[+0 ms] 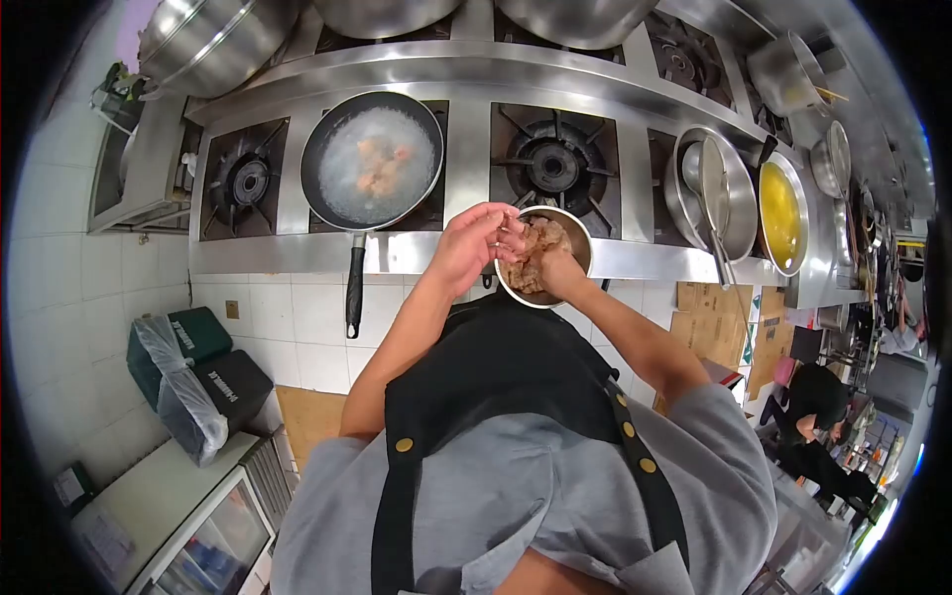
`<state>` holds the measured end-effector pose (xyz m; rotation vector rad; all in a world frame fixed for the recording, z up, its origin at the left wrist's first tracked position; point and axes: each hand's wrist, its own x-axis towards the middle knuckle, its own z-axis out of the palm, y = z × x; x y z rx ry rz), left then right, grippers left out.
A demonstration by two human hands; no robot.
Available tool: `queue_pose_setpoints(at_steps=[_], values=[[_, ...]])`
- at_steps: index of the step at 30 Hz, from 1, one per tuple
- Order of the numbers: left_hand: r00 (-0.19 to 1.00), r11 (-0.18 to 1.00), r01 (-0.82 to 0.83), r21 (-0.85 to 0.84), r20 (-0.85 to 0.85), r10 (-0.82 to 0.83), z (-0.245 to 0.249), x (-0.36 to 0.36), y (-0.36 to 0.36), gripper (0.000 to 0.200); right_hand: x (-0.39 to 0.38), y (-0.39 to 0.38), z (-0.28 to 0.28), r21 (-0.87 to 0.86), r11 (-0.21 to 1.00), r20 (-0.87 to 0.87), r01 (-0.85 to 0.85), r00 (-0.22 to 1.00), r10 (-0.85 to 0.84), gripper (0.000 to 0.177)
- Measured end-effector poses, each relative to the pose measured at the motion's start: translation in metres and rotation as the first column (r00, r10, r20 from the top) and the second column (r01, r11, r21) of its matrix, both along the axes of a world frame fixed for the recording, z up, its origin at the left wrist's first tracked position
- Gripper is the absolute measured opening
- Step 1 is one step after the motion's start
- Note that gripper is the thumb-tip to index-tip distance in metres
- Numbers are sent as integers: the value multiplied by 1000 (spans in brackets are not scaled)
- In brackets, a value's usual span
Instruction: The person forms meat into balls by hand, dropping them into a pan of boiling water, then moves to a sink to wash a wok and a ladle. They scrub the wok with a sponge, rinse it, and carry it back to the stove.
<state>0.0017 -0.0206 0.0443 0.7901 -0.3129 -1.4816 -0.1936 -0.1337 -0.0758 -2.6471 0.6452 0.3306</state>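
A small steel bowl (587,241) of raw meat pieces (540,248) is held at the stove's front edge. My right hand (561,274) grips the bowl at its near rim. My left hand (474,246) reaches over the bowl from the left, its fingertips pinching a piece of the meat. To the left, a black frying pan (315,188) sits on a burner, full of bubbling water with a few pale meat pieces (379,167). Its black handle (353,290) points toward me.
An unlit burner (553,165) lies just behind the bowl, another burner (246,180) at the left. Right of the bowl are a steel pan with a ladle (716,188) and a pan of yellow oil (781,216). Large pots (213,45) line the back. A bagged bin (183,392) stands on the floor. A person (818,402) is at the far right.
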Motion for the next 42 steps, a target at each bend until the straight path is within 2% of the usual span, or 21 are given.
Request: queue_pose_setpoints(at_steps=[3, 5, 7, 9, 10, 11, 14, 18, 20, 27, 29, 31, 32, 33, 34, 35, 37, 38, 39, 40, 42], values=[[998, 998, -56, 13, 24, 56, -10, -6, 3, 25, 2, -10, -6, 30, 999, 57, -19, 998, 17, 20], [996, 997, -79, 16, 31, 78, -15, -10, 6, 22, 0, -10, -3, 90, 996, 465, -12, 885, -32, 25], [975, 994, -88, 70, 208, 72, -17, -18, 6, 22, 0, -9, 45, 206, 979, 394, 10, 915, -92, 29], [941, 992, -82, 97, 336, 45, -29, -27, 0, 25, -4, -15, 62, 413, 856, 308, 311, 837, -453, 29], [934, 994, -48, 99, 358, 9, -31, -35, -5, 26, -2, -18, 82, 465, 816, 211, 343, 852, -479, 31], [924, 995, -10, 102, 381, -30, -33, -41, -9, 28, -2, -21, 89, 470, 815, 212, 338, 853, -477, 31], [931, 989, 90, 120, 344, -126, -40, -55, -26, 32, -5, -24, 101, 866, 477, 208, 152, 756, -620, 36], [910, 990, 93, 104, 395, -127, -56, -64, -40, 22, -12, -23, 113, 855, 471, 207, 215, 693, -691, 33], [891, 993, 87, 77, 441, -112, -61, -68, -42, 18, -19, -23, 107, 438, 867, 416, 237, 802, -429, 28], [643, 979, 101, 175, 739, -198, -67, -74, -38, 12, -39, -16, 93, 272, 938, 446, 214, 835, -321, 19], [559, 993, 71, 98, 821, -121, -74, -70, -37, 12, -42, -13, 99, 577, 753, 416, 317, 679, -605, 16], [308, 989, 103, 106, 942, -133, -96, -66, -36, 13, -44, -17, 133, 688, 650, 342, 323, 646, -683, 17], [312, 988, 111, 104, 941, -134, -102, -66, -34, 13, -44, -19, 146, 785, 532, 262, 318, 608, -750, 18], [190, 964, 238, 116, 968, -163, -101, -64, -33, 17, -44, -19, 150, 782, 531, 262, 326, 600, -756, 18], [61, 923, 359, 141, 983, -174, -99, -64, -33, 22, -43, -19, 152, 903, 317, 127, 289, 525, -842, 19], [61, 920, 367, 138, 983, -172, -97, -67, -32, 22, -43, -18, 154, 971, 86, -28, 225, 459, -888, 20], [10, 970, 188, -153, 988, 154, -65, -68, -33, 27, -43, -19, 138, 979, 51, -49, 196, 475, -879, 20], [9, 970, 188, -154, 988, 155, -49, -69, -35, 27, -43, -18, 130, 985, 10, -77, 170, 497, -864, 20], [668, 996, 77, -46, 744, -18, -33, -70, -36, 24, -38, -13, 127, 986, 10, -77, 169, 501, -862, 20], [993, 992, 61, 109, 99, -72, -26, -70, -36, 22, -29, -5, 125, 931, 259, 88, 256, 533, -842, 19], [953, 994, 74, 77, 287, -94, -27, -67, -35, 23, -20, 3, 122, 664, 687, 398, 294, 639, -658, 18]])
